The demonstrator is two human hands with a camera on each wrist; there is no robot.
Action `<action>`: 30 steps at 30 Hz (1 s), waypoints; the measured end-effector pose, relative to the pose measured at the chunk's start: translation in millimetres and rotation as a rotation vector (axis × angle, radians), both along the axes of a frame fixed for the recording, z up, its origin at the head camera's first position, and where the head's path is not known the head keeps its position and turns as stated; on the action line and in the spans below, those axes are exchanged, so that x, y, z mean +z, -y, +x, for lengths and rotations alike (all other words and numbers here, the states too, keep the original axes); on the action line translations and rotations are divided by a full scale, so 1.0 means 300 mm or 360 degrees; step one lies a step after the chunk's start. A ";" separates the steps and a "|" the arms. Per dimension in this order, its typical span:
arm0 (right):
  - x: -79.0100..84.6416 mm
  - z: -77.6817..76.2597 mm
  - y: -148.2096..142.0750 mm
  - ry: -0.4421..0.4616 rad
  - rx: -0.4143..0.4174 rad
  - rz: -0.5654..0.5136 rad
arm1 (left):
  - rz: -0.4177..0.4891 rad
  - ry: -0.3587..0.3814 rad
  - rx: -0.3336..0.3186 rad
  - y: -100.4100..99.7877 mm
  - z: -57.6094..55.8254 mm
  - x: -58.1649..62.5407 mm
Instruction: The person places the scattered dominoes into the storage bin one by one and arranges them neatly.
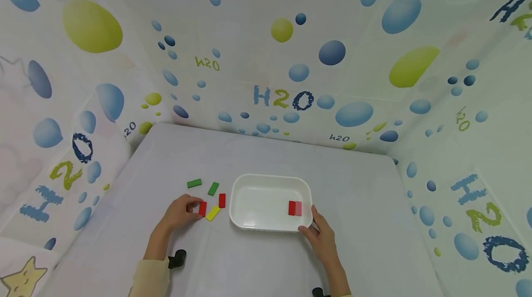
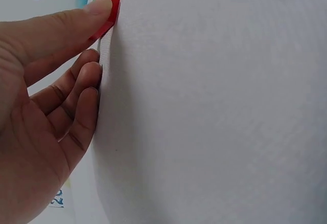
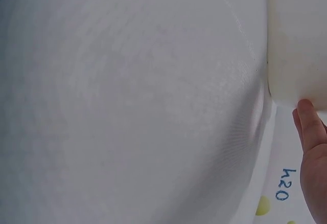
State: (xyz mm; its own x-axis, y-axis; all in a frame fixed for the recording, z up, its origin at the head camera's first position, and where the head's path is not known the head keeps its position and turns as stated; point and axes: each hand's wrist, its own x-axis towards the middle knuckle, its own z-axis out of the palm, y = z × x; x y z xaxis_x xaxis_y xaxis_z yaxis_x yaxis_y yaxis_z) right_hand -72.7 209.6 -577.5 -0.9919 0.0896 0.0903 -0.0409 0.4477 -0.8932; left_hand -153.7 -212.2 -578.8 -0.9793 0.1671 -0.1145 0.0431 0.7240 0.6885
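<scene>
A pale sheet point(image 1: 249, 33) printed with blue and green bubbles and "H2O" lettering stands round the back and sides, filling the upper part of the head view. Below it spreads the worktop point(image 1: 365, 223), covered in white. A white tray point(image 1: 257, 204) with rounded corners lies right of the lower middle. The person's right hand point(image 1: 322, 234) is at the tray's lower-right corner, thumb on the near edge and fingers along the right side, set apart only by the corner they hold. The left hand point(image 1: 182, 211), reaching out of a cream sleeve point(image 1: 151, 276) at lower left, has its thumb and forefinger nearly closed, with a red block point(image 1: 202, 209) pinched between them; its other fingers curl loosely. That block is left of the tray, just beside a yellow block point(image 1: 213, 214); whether it touches the worktop cannot be told. A black gadget point(image 1: 178, 258) sits at the left wrist. Of the small blocks, a second red block point(image 1: 222, 200) lies between the yellow one and the tray, and two green blocks point(image 1: 194, 183) lie farther back. Inside the tray, toward its right end, is another red block point(image 1: 292, 208), with a pink patch touching its right side, perhaps a reflection.
</scene>
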 end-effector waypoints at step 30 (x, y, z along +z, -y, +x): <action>0.018 0.002 0.010 0.0009 -0.0010 0.0021 | 0.0085 0.0002 0.0119 -0.002 0.008 -0.014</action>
